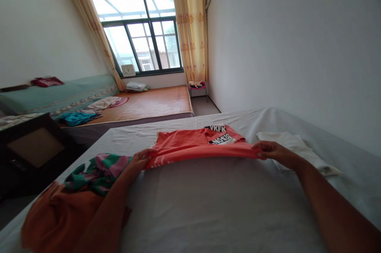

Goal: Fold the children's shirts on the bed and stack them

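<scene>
A coral-orange T-shirt with black-and-white lettering lies on the pale sheet in front of me. Its near edge is stretched between my two hands, slightly raised and partly turned over. My left hand pinches the left end of that edge. At the right end, my right hand grips the cloth between thumb and fingers. White folded cloth rests just beyond and beside my right hand. Near my left forearm lie a green, pink and black patterned cloth and a crumpled rust-orange garment, partly hidden by the arm.
Beyond the sheet stands a bed with a brown mat, holding a blue cloth. A dark cabinet is at the left. The white wall borders the right side. A pink-topped stool stands below the curtain.
</scene>
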Demonstrator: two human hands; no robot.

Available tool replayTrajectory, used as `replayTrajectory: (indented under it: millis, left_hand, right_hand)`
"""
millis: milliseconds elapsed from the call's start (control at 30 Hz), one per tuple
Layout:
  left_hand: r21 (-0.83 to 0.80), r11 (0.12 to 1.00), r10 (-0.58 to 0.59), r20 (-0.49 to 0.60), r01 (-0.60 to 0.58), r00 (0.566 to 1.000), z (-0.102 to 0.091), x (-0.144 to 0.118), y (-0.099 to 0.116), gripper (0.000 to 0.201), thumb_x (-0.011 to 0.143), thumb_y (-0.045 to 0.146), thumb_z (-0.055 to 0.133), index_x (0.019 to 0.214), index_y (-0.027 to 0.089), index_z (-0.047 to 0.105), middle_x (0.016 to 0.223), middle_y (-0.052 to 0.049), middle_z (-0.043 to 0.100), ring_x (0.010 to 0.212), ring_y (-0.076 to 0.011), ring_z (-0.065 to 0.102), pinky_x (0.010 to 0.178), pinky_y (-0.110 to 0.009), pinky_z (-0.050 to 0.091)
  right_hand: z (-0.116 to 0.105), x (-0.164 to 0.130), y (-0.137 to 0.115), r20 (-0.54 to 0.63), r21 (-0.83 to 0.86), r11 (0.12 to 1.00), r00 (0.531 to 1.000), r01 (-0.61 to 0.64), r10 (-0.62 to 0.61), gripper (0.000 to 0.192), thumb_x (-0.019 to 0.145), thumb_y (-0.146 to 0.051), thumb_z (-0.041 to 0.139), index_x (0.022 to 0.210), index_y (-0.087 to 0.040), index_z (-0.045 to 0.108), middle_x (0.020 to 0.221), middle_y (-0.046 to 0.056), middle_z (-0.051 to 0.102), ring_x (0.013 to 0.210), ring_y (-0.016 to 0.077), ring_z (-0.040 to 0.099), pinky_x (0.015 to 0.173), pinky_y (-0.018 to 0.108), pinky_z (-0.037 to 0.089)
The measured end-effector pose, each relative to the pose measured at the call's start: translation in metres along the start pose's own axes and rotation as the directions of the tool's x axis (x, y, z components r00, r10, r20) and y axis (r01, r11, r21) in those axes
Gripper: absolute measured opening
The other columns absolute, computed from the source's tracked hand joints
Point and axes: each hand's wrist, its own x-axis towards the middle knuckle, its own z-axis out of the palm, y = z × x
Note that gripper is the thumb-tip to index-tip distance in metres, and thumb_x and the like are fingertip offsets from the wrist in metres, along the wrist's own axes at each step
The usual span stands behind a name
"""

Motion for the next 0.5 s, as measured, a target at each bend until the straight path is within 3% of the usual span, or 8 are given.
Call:
replayTrajectory:
  millis: [100,167,267,367,500]
  left_hand:
    - [0.058,0.998,-0.044,0.170,0.035,0.984,-0.005,-0.005,0.002,0.058,0.058,0.049,0.071,0.106,0.016,0.068,0.098,-0.009,0.070,0.100,-0.0280,0.061,0.085,-0.034,0.049]
    - [0.088,0.994,-0.081,0.153,0.068,0.985,-0.004,-0.003,0.001,0.067,0.065,0.053,0.064,0.123,0.018,0.058,0.093,-0.007,0.070,0.092,-0.0252,0.063,0.077,-0.032,0.051]
    - [0.179,0.981,-0.089,0.095,0.071,0.992,-0.001,0.002,-0.005,0.067,0.068,0.054,0.060,0.124,0.017,0.057,0.086,-0.005,0.069,0.083,-0.0225,0.063,0.070,-0.028,0.050]
    - [0.261,0.965,-0.077,0.155,0.035,0.985,-0.002,0.003,-0.008,0.057,0.066,0.049,0.060,0.112,0.015,0.065,0.083,-0.004,0.067,0.081,-0.0205,0.061,0.069,-0.025,0.048]
    - [0.356,0.934,-0.121,0.209,0.040,0.970,-0.007,0.001,-0.009,0.058,0.066,0.045,0.058,0.114,0.013,0.063,0.069,0.000,0.062,0.068,-0.0176,0.057,0.061,-0.024,0.045]
  right_hand:
    - [-0.010,-0.013,-0.001,0.271,-0.094,0.992,0.957,-0.083,0.105,0.044,0.062,-0.049,0.073,0.089,-0.015,0.069,0.075,0.003,0.063,0.069,0.0159,0.056,0.064,0.026,0.044]
    - [-0.011,-0.016,-0.001,0.360,-0.145,0.986,0.924,-0.083,0.130,0.038,0.068,-0.050,0.068,0.081,-0.014,0.070,0.070,0.003,0.063,0.064,0.0147,0.054,0.062,0.025,0.042]
    - [-0.011,-0.015,0.000,0.412,-0.198,0.978,0.899,-0.070,0.148,0.038,0.073,-0.052,0.063,0.071,-0.014,0.069,0.066,0.003,0.063,0.061,0.0137,0.054,0.060,0.024,0.041]
    - [-0.011,-0.011,0.007,0.441,-0.232,0.969,0.878,-0.090,0.187,0.038,0.069,-0.051,0.067,0.072,-0.013,0.069,0.065,0.002,0.064,0.059,0.0130,0.054,0.057,0.023,0.040]
    - [-0.011,-0.006,0.018,0.449,-0.247,0.965,0.872,-0.087,0.193,0.039,0.071,-0.052,0.064,0.072,-0.013,0.066,0.063,0.001,0.062,0.056,0.0111,0.050,0.053,0.022,0.037]
